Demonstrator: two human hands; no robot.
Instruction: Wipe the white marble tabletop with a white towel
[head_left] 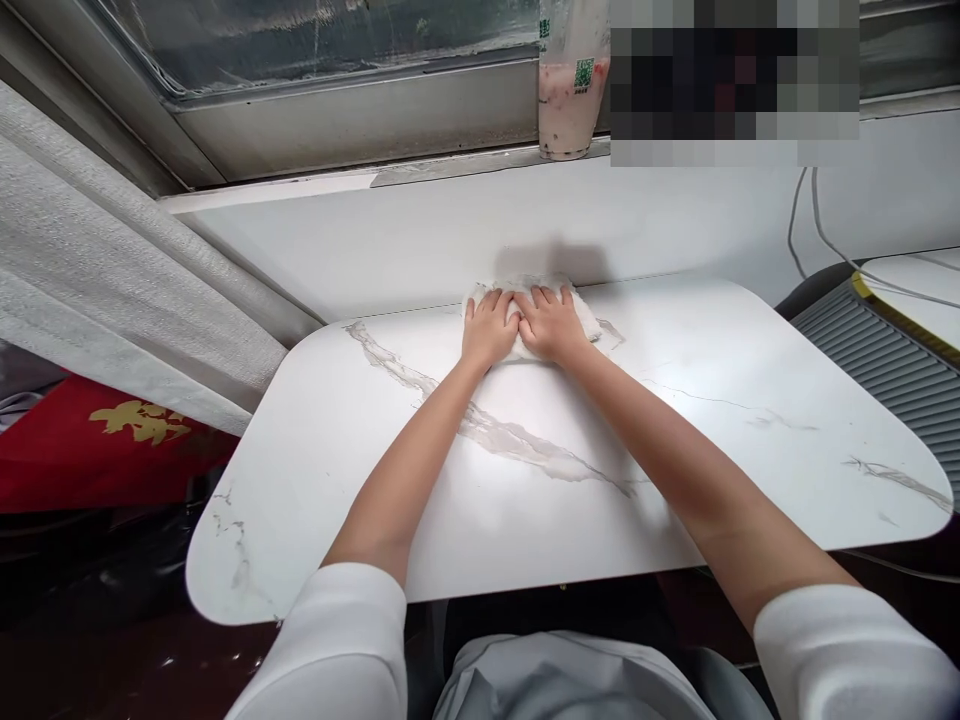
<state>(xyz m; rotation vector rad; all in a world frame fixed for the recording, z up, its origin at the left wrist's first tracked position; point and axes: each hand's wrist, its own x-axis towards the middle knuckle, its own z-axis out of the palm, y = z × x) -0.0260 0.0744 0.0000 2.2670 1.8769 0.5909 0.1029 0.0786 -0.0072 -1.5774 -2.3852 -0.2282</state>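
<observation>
Both hands press side by side on a crumpled white cloth (589, 318) at the far edge of a white marble-patterned tabletop (517, 530). My left hand (491, 325) grips the cloth's left part, fingers bent over it and pointing toward the wall. On the middle and right part, my right hand (551, 322) holds it in the same way, with the thumbs close together. Some of the cloth shows beyond the fingertips and to the right; what lies under the palms is hidden.
A tall clear cup with pink drink (571, 100) stands on the window ledge. A pale curtain (135, 230) hangs at the left above a red item with gold print (112, 440). Cables (814, 215) and a grey ribbed surface (892, 350) lie right.
</observation>
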